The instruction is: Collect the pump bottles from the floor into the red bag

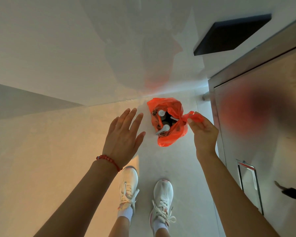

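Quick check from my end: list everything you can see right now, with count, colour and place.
bag: one, red, on the floor by the wall, mouth open
pump bottles: at least two white pump tops, inside the bag; none seen loose on the floor
cabinet: one, metal, right side
panel: one, black, on the wall, upper right
shoes: two, white, bottom centre
bracelet: one, red, left wrist
left hand: open, empty, left of the bag
right hand: pinching the bag's handle
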The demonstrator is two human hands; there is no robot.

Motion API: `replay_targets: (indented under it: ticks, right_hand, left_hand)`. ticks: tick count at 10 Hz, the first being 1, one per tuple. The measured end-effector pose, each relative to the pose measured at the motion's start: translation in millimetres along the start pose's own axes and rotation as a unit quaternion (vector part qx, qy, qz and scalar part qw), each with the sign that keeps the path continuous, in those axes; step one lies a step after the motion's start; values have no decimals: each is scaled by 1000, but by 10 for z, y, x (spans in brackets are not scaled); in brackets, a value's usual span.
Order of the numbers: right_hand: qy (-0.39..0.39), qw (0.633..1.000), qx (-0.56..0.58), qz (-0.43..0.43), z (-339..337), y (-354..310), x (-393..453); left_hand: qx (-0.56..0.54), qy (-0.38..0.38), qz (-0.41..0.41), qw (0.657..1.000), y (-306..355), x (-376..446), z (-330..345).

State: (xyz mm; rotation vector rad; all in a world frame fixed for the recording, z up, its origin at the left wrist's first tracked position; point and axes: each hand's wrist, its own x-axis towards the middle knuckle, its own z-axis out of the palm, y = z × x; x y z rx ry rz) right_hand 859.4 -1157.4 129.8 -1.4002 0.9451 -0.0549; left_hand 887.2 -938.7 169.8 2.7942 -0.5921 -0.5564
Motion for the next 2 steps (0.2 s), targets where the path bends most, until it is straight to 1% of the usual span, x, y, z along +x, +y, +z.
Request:
replay_targets:
  ticks: [1, 2]
  right_hand:
    - [-3, 1000, 27, 3, -89, -112, -115]
    - [-7, 999, -49, -16, -146, -327, -347]
  left_hand:
    - [10, 13, 9, 1000, 61, -89, -87]
    - [2, 28, 3, 1000, 180, -189, -252]
